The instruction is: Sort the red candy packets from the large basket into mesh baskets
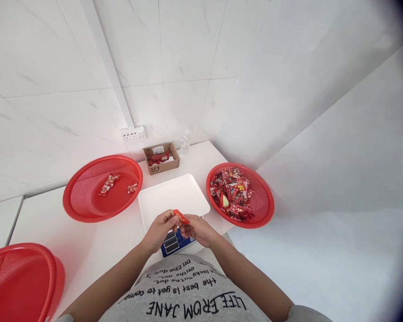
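Between my two hands is a small red packet (pixel 181 217), held above the front of a white digital scale (pixel 171 197). My left hand (pixel 160 228) pinches its left end. Closed on the packet's right end is my right hand (pixel 199 229). The scale's blue display panel (pixel 175 243) shows partly beneath my hands. To the right, a red basket (pixel 270 205) holds a heap of small red packets (pixel 233 192). On the left, another red basket (pixel 83 213) contains a few red packets (pixel 109 183).
A small cardboard box (pixel 164 167) with red packets inside stands behind the scale. Beside it is some clear plastic (pixel 185 142). A third red basket (pixel 50 268) sits at the lower left. A wall socket (pixel 132 133) and tiled wall lie behind the table.
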The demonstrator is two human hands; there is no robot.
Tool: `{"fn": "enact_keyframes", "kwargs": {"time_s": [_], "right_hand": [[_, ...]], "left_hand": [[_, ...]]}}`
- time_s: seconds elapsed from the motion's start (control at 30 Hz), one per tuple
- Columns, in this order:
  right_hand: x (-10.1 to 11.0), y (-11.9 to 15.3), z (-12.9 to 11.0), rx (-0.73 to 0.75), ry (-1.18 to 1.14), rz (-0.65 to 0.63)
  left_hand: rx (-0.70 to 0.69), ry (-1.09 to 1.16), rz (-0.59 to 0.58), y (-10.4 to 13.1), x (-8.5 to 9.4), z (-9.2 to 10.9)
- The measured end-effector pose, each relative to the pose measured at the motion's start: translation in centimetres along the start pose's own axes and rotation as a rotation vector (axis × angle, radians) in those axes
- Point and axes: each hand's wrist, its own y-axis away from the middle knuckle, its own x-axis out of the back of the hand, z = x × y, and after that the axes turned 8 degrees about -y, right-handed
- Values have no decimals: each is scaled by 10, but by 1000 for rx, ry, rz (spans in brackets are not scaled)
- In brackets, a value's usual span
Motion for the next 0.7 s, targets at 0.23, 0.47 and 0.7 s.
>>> {"fn": "enact_keyframes", "kwargs": {"time_s": [0.23,0.47,0.7], "right_hand": [[1,8,-11,190,353,33],[7,4,-5,299,576,34],[8,0,2,289,622,86]], "left_hand": [[58,-213,131,-4,-3,-5],[55,-230,114,-2,-7,-1],[70,-182,45,-3,-3,2]]}}
